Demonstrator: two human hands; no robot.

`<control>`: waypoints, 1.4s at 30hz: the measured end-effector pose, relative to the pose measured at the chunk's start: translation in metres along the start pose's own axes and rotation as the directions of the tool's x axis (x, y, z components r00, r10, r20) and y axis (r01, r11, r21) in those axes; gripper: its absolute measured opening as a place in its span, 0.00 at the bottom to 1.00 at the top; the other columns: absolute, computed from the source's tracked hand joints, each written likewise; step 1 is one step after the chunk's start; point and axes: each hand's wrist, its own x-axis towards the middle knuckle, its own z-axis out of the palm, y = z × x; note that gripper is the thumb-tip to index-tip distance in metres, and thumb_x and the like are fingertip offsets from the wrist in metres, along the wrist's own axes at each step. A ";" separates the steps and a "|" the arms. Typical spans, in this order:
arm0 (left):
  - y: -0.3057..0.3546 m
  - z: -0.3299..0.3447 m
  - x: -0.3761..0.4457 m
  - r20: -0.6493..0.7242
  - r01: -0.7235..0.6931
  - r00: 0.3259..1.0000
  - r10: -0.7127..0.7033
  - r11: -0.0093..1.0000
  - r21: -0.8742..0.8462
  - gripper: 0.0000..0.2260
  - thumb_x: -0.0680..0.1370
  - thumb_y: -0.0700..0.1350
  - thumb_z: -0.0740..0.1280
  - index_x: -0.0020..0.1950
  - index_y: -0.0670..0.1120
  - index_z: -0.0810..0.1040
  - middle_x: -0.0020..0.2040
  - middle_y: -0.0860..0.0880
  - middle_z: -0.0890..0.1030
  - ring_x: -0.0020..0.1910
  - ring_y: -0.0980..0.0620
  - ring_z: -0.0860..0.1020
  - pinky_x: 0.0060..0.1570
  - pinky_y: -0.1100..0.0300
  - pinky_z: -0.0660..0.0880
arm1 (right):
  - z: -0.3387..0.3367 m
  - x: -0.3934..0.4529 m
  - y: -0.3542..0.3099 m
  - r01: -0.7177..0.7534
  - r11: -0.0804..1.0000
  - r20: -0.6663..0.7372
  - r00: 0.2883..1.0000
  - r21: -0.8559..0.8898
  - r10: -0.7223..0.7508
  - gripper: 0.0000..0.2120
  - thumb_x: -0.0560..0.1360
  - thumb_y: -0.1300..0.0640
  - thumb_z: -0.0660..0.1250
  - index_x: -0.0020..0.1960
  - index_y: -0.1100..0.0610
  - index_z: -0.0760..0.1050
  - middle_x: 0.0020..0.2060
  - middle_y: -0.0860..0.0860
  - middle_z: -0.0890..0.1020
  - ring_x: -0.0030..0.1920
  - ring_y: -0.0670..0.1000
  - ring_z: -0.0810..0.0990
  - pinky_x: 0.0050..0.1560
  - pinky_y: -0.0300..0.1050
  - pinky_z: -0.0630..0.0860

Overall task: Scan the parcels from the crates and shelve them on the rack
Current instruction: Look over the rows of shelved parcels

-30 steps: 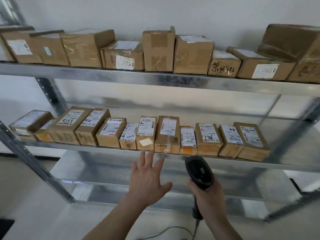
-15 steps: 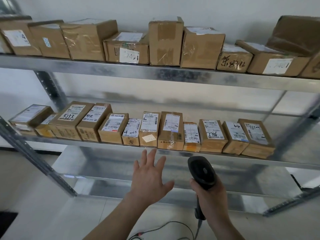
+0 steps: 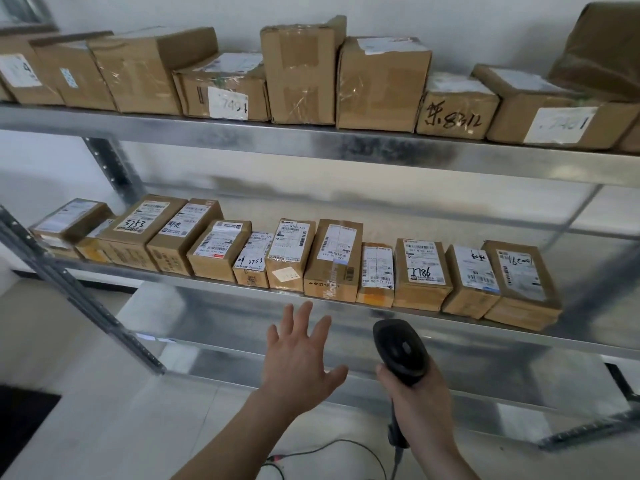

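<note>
The left hand (image 3: 298, 358) hovers with fingers spread, holding nothing, just below the rack's middle shelf (image 3: 433, 323), where small labelled parcels (image 3: 332, 261) stand in a row. The right hand (image 3: 415, 403) grips a black scanner (image 3: 400, 351), its handle largely hidden by the fingers. Larger parcels (image 3: 301, 71) fill the upper shelf (image 3: 311, 143), the rightmost cut off at the frame edge and several labels too blurred to read.

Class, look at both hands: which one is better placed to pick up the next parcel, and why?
Left. The left hand is open and empty, while the right hand grips the scanner.
</note>
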 end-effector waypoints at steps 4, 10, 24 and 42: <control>0.019 -0.002 0.006 0.006 0.026 1.000 -0.026 1.000 0.002 0.38 0.77 0.71 0.58 0.81 0.58 0.49 0.83 0.48 0.41 0.81 0.40 0.38 0.79 0.38 0.49 | -0.018 0.012 -0.005 -0.002 1.000 0.061 0.998 0.027 0.000 0.16 0.71 0.55 0.79 0.50 0.43 0.74 0.44 0.41 0.81 0.46 0.38 0.75 0.42 0.36 0.68; 0.042 -0.002 0.014 -0.014 0.062 0.998 -0.062 0.998 -0.001 0.38 0.76 0.72 0.58 0.81 0.58 0.50 0.83 0.48 0.42 0.81 0.40 0.38 0.79 0.38 0.49 | -0.041 0.027 -0.002 -0.006 1.000 0.096 0.995 0.011 0.005 0.14 0.70 0.55 0.79 0.50 0.45 0.77 0.43 0.44 0.83 0.46 0.41 0.78 0.43 0.38 0.70; 0.063 0.002 0.015 -0.038 0.097 0.994 -0.098 0.995 -0.015 0.38 0.76 0.72 0.58 0.81 0.59 0.50 0.83 0.49 0.42 0.81 0.40 0.38 0.78 0.39 0.48 | -0.053 0.036 0.004 -0.027 0.999 0.090 0.996 -0.018 0.028 0.16 0.68 0.54 0.81 0.52 0.46 0.79 0.43 0.48 0.85 0.48 0.52 0.82 0.55 0.56 0.79; -0.029 0.003 0.015 -0.056 -0.081 0.995 0.079 0.996 -0.040 0.38 0.76 0.72 0.57 0.81 0.57 0.50 0.83 0.48 0.42 0.81 0.40 0.39 0.78 0.39 0.49 | 0.018 0.003 -0.003 0.007 0.999 -0.042 0.999 -0.047 -0.009 0.16 0.69 0.56 0.79 0.53 0.49 0.78 0.43 0.48 0.84 0.45 0.46 0.80 0.42 0.44 0.72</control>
